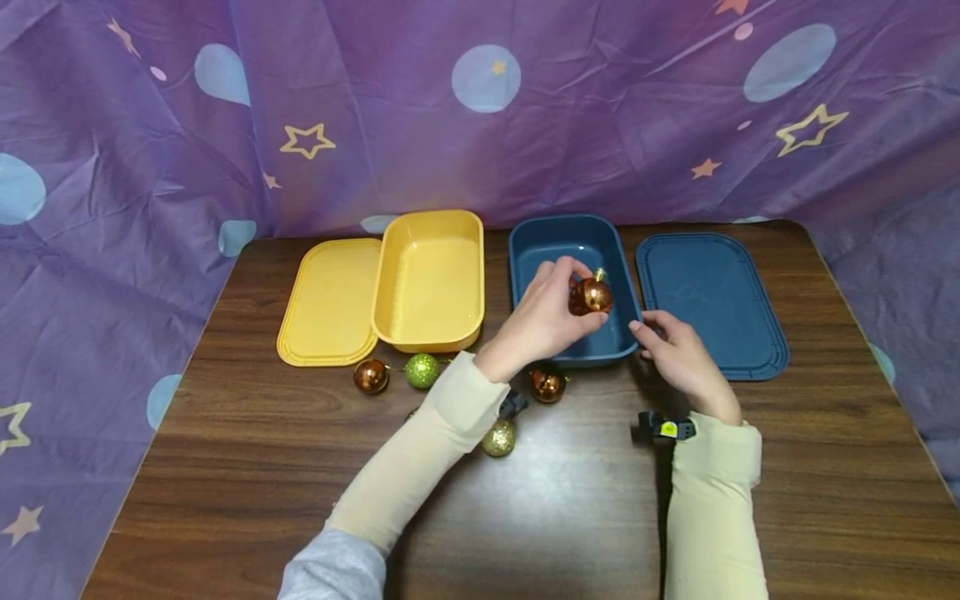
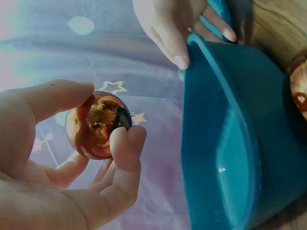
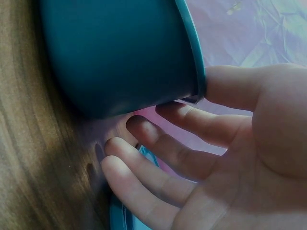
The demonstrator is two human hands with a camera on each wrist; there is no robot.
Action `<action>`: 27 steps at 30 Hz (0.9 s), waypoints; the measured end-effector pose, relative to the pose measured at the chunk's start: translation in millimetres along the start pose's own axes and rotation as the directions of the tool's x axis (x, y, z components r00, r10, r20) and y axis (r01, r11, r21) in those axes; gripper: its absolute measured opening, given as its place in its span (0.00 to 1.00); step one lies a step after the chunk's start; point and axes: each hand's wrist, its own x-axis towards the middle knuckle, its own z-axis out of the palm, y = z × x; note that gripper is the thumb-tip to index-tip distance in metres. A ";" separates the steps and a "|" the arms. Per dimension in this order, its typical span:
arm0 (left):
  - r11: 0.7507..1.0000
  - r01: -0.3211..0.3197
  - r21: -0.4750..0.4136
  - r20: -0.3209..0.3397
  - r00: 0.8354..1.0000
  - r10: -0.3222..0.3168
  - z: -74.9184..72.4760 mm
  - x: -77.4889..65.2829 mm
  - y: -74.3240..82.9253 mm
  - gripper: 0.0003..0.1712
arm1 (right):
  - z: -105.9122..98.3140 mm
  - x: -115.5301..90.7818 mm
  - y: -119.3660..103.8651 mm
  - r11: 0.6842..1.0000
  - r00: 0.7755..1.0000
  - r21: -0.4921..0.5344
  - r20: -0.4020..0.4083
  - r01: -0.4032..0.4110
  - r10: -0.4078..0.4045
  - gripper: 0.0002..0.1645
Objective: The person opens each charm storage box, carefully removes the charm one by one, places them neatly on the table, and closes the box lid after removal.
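Observation:
My left hand (image 1: 542, 315) holds a shiny copper Christmas bauble (image 1: 597, 295) between thumb and fingers, above the blue box (image 1: 562, 246). The left wrist view shows the bauble (image 2: 98, 125) at the fingertips, apart from the box's wall. At the box's near right corner, my right hand (image 1: 686, 357) pinches the rim. In the right wrist view the thumb lies on one side of that rim and the forefinger beneath it; the other fingers extend loosely below. Another copper bauble (image 1: 547, 387) lies on the table just in front of the box.
A yellow box (image 1: 431, 292) stands left of the blue one, with a yellow lid (image 1: 328, 304) beside it. The blue lid (image 1: 712, 304) lies at right. A copper bauble (image 1: 371, 377), a green glitter bauble (image 1: 422, 372) and a gold glitter bauble (image 1: 498, 438) rest on the wooden table.

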 end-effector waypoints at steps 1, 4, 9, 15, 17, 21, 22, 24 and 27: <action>1.000 -0.012 -0.004 -0.009 1.000 0.012 -0.9 -1.9 0.9 0.27 | 0.0 0.0 0.0 1.000 1.000 0.001 0.000 -0.001 0.001 0.36; 0.999 -0.048 -0.011 -0.035 0.998 0.047 -3.2 -8.4 3.6 0.27 | 0.0 0.1 0.5 1.000 1.000 0.003 0.003 -0.011 0.011 0.36; 0.995 -0.093 -0.030 -0.057 0.994 0.091 -6.5 -20.3 7.1 0.28 | -0.3 -0.2 1.6 1.000 1.000 0.005 -0.002 -0.010 0.010 0.35; 0.991 -0.136 -0.012 -0.096 0.986 0.134 -8.1 -33.0 9.1 0.28 | -0.3 -1.3 1.8 1.000 1.000 0.008 -0.003 -0.002 0.002 0.37; 0.989 -0.145 -0.002 -0.107 0.984 0.144 -7.5 -37.4 9.4 0.28 | 0.0 -1.2 1.8 1.000 1.000 0.009 -0.006 0.000 0.000 0.36; 0.986 -0.165 -0.008 -0.132 0.978 0.163 -6.3 -46.6 8.8 0.28 | 1.3 -0.7 1.6 1.000 1.000 0.005 -0.017 0.003 -0.003 0.36; 0.985 -0.173 -0.011 -0.139 0.976 0.170 -5.9 -49.2 8.4 0.28 | 1.5 -0.6 1.5 1.000 1.000 0.004 -0.020 0.002 -0.001 0.36; 0.982 -0.186 -0.027 -0.153 0.972 0.180 -5.0 -54.4 7.2 0.28 | 1.9 -0.5 1.3 1.000 1.000 0.003 -0.022 0.002 -0.002 0.36; 0.979 -0.196 -0.053 -0.172 0.968 0.184 -2.2 -63.0 5.6 0.28 | 2.1 -0.5 0.5 1.000 1.000 -0.001 -0.026 0.005 -0.005 0.35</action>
